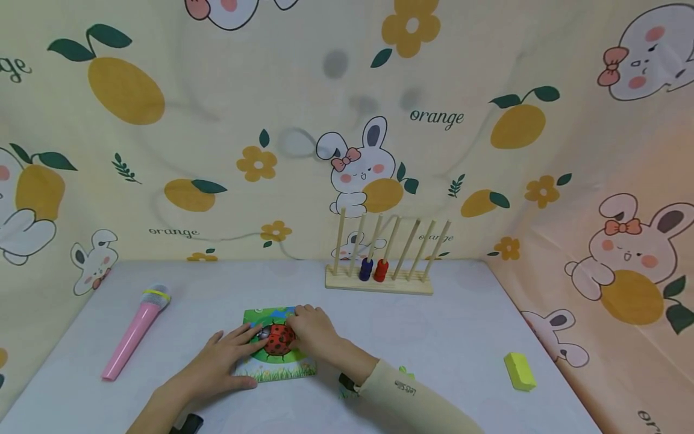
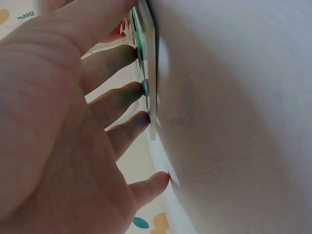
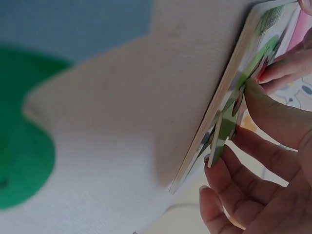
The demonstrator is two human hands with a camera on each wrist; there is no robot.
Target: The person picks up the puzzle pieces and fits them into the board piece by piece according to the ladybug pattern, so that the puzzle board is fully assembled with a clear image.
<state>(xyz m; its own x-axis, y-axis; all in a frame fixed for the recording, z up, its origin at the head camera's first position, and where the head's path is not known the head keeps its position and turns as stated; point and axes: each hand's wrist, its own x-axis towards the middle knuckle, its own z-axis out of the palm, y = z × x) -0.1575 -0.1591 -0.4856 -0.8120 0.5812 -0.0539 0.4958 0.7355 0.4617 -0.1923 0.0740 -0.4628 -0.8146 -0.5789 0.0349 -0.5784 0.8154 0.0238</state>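
Note:
A ladybug jigsaw board (image 1: 286, 371) lies flat on the white table. My left hand (image 1: 223, 358) is spread at its left side, fingertips resting on the picture and thumb near the lower edge. In the left wrist view, several fingers touch the board's rim (image 2: 151, 73), with the little finger on the table. My right hand (image 1: 317, 333) is over the board's upper right. In the right wrist view, its thumb and curled fingers pinch a thin green puzzle piece (image 3: 218, 141) tilted up from the board. The head view hides that piece behind the hand.
Loose green pieces (image 1: 406, 372) lie partly hidden by my right forearm; a green piece (image 3: 27, 151) looms close in the right wrist view. A pink toy microphone (image 1: 132, 337) lies left. A wooden peg stand (image 1: 379, 283) with beads stands behind, a yellow-green block (image 1: 519, 371) right.

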